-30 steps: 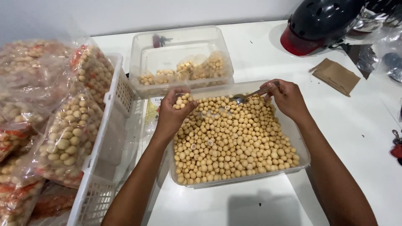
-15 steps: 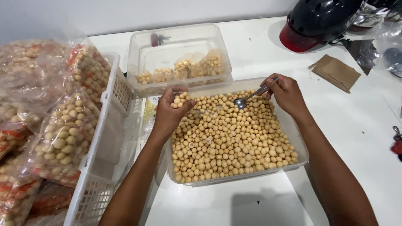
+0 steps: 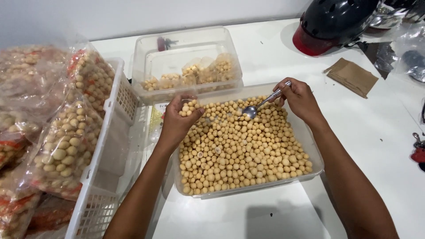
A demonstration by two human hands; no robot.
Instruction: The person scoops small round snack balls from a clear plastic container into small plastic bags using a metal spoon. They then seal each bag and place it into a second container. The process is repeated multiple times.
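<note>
The spoon [image 3: 261, 105] is polished metal with a bright shine. Both tubs, the near one [image 3: 310, 146] and the far one [image 3: 186, 44], are clear, slightly cloudy plastic. The round snack balls [image 3: 239, 155] look matt and dry. The basket [image 3: 110, 146] is white plastic lattice, the bags [image 3: 57, 146] thin glossy film, the helmet [image 3: 336, 20] glossy, the desk [image 3: 380, 132] smooth white.

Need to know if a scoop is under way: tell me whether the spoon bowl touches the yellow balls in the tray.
Touching. The head view shows the spoon, held by the right hand, with its bowl resting on the yellow balls.
</note>
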